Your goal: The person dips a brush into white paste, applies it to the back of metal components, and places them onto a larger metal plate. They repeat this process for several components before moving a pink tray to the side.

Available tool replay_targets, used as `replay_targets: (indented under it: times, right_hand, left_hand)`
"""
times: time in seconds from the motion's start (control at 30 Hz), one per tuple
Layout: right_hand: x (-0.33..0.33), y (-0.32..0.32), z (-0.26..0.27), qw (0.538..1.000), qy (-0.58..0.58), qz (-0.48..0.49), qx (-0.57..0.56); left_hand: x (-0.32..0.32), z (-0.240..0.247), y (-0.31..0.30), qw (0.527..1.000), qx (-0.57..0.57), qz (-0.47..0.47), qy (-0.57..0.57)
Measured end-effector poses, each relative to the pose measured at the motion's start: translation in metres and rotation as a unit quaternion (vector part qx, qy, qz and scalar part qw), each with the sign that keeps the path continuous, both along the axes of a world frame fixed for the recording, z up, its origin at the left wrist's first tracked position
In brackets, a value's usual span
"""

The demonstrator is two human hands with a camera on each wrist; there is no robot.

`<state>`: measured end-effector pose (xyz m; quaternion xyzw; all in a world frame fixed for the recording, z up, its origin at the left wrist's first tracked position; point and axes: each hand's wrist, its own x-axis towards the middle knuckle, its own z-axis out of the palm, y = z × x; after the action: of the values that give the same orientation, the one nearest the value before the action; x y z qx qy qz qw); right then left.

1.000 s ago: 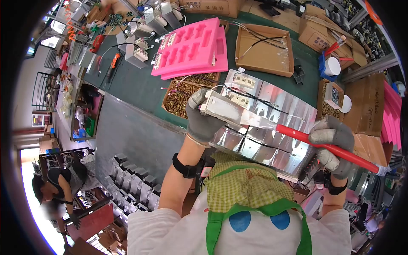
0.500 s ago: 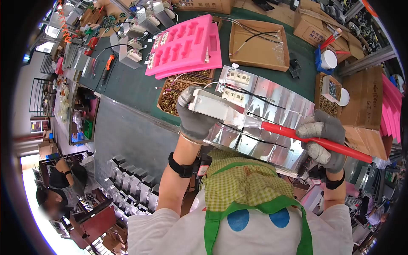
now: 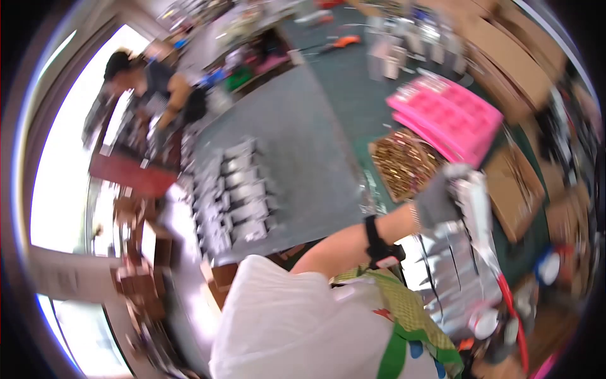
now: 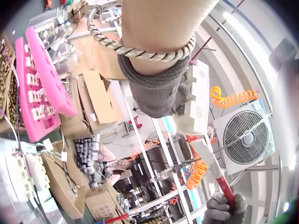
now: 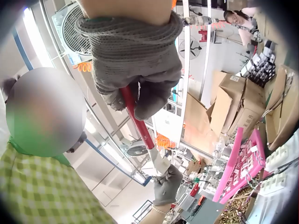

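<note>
White block (image 3: 475, 205) is raised over shiny metal plates (image 3: 442, 265), the left hand's (image 3: 435, 199) fingers gripping it, probably to steady its face for the tool. The right hand's (image 5: 135, 65) fingers are curled round a red handle (image 5: 140, 126), pale end towards the block, likely for reach. From the left hand, a carton (image 3: 382, 179) of brass-coloured fasteners sits at eleven o'clock, pink foam (image 3: 464, 117) holding white parts at twelve, a shallow cable tray (image 3: 508, 208) at three.
</note>
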<state>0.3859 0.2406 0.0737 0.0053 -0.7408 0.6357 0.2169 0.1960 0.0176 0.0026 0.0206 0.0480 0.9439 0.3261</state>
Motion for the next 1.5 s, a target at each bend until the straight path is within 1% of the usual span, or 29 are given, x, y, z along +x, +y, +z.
replay_targets:
  times: [0.03, 0.07, 0.13, 0.17, 0.2, 0.27, 0.3, 0.33, 0.4, 0.43, 0.47, 0.53, 0.57, 0.63, 0.67, 0.7, 0.73, 0.8, 0.9, 1.13, 1.17, 1.27, 1.3, 1.33, 1.37, 1.4, 1.43, 1.47, 1.5]
  right_hand:
    - [-0.004, 0.006, -0.007, 1.000, 0.027, -0.012, 0.000]
    - [-0.016, -0.005, 0.007, 0.998, 0.030, -0.001, -0.050]
    - [-0.038, -0.028, 0.020, 0.998, 0.070, -0.007, 0.004]
    - [-0.043, -0.047, 0.022, 0.997, 0.076, -0.033, -0.013]
    - [-0.047, -0.055, 0.027, 1.000, 0.009, 0.010, -0.007]
    - [-0.055, -0.035, 0.010, 0.996, -0.010, 0.089, -0.004]
    - [-0.058, -0.037, 0.016, 0.992, 0.007, 0.116, 0.054]
    - [-0.059, -0.035, 0.022, 0.987, -0.012, 0.144, 0.066]
    - [-0.065, -0.032, 0.026, 0.983, -0.012, 0.134, 0.124]
    - [-0.070, -0.025, 0.024, 0.978, 0.005, 0.178, 0.112]
    - [-0.076, -0.005, 0.006, 0.986, -0.028, 0.153, 0.063]
    - [-0.075, -0.041, 0.019, 0.991, 0.034, 0.090, 0.096]
    - [-0.079, -0.053, 0.018, 0.992, 0.032, 0.076, 0.092]
    - [-0.084, -0.069, 0.010, 0.995, 0.031, 0.048, 0.086]
    - [-0.084, -0.069, 0.008, 0.996, -0.005, 0.079, 0.048]
    - [-0.084, -0.067, 0.006, 0.993, -0.041, 0.109, 0.008]
    - [-0.081, -0.070, 0.008, 0.987, -0.076, 0.139, -0.031]
    - [-0.075, -0.077, 0.011, 0.990, -0.068, 0.123, -0.031]
    - [-0.070, -0.070, 0.007, 0.989, -0.083, 0.116, -0.028]
    - [-0.080, -0.035, -0.013, 0.986, -0.069, 0.137, -0.060]
    - [-0.082, -0.027, -0.016, 0.985, -0.069, 0.144, -0.066]
    - [-0.095, 0.010, -0.036, 0.977, -0.075, 0.176, -0.099]
    - [-0.099, 0.026, -0.045, 0.972, -0.077, 0.191, -0.116]
    - [-0.102, 0.046, -0.057, 0.965, -0.077, 0.212, -0.135]
    - [-0.087, 0.008, -0.041, 0.970, -0.039, 0.184, -0.154]
    - [-0.088, 0.021, -0.043, 0.950, -0.056, 0.249, -0.180]
    - [-0.075, -0.004, -0.022, 0.959, -0.070, 0.177, -0.210]
    - [-0.068, -0.026, -0.010, 0.983, -0.053, 0.052, -0.168]
    - [-0.064, -0.024, -0.004, 0.972, -0.064, 0.092, -0.204]
  left_hand:
    - [0.001, 0.013, -0.009, 0.999, -0.032, 0.004, 0.001]
    - [-0.014, -0.015, -0.002, 0.996, 0.070, -0.050, -0.002]
    - [-0.001, 0.012, -0.008, 0.999, -0.028, -0.016, -0.040]
    - [0.001, 0.016, -0.010, 0.999, -0.017, 0.000, -0.038]
    - [0.001, 0.015, -0.012, 0.999, -0.009, 0.013, -0.039]
    - [-0.008, -0.014, -0.016, 0.984, 0.142, -0.007, 0.110]
    - [-0.001, -0.003, -0.029, 0.992, 0.072, 0.044, 0.089]
    - [0.007, 0.008, -0.040, 0.993, 0.061, 0.068, 0.073]
    - [0.020, 0.022, -0.058, 0.992, 0.036, 0.110, 0.043]
    - [0.021, 0.020, -0.065, 0.991, 0.037, 0.117, 0.045]
    - [0.025, 0.019, -0.070, 0.990, 0.035, 0.128, 0.043]
    - [0.033, 0.013, -0.072, 0.989, 0.036, 0.141, 0.041]
    - [0.022, -0.010, -0.058, 0.986, 0.059, 0.148, 0.054]
    - [0.025, -0.009, -0.050, 0.993, 0.004, 0.114, 0.029]
    - [0.025, -0.009, -0.050, 0.995, -0.024, 0.096, 0.018]
    - [0.027, -0.008, -0.047, 0.993, -0.017, 0.117, -0.015]
    - [0.025, -0.011, -0.049, 0.994, 0.001, 0.108, 0.014]
    - [0.020, -0.015, -0.054, 0.993, 0.040, 0.088, 0.070]
    - [0.025, 0.003, -0.059, 0.993, 0.028, 0.114, -0.001]
    - [0.016, 0.011, -0.075, 0.990, 0.002, 0.139, -0.010]
    - [0.018, 0.017, -0.074, 0.987, -0.026, 0.151, -0.041]
    - [0.017, 0.012, -0.067, 0.993, 0.025, 0.118, -0.016]
    - [0.027, 0.022, -0.067, 0.990, 0.030, 0.132, 0.034]
    - [0.033, 0.034, -0.062, 0.988, -0.032, 0.139, -0.062]
    - [0.017, 0.005, -0.058, 0.993, 0.008, 0.116, 0.036]
    - [0.025, 0.011, -0.058, 0.998, -0.004, 0.069, 0.003]
    - [0.021, 0.007, -0.053, 0.994, 0.015, 0.084, 0.065]
    - [0.019, 0.001, -0.049, 0.997, -0.021, 0.071, 0.027]
    - [0.009, -0.016, -0.045, 0.995, 0.056, 0.052, 0.066]
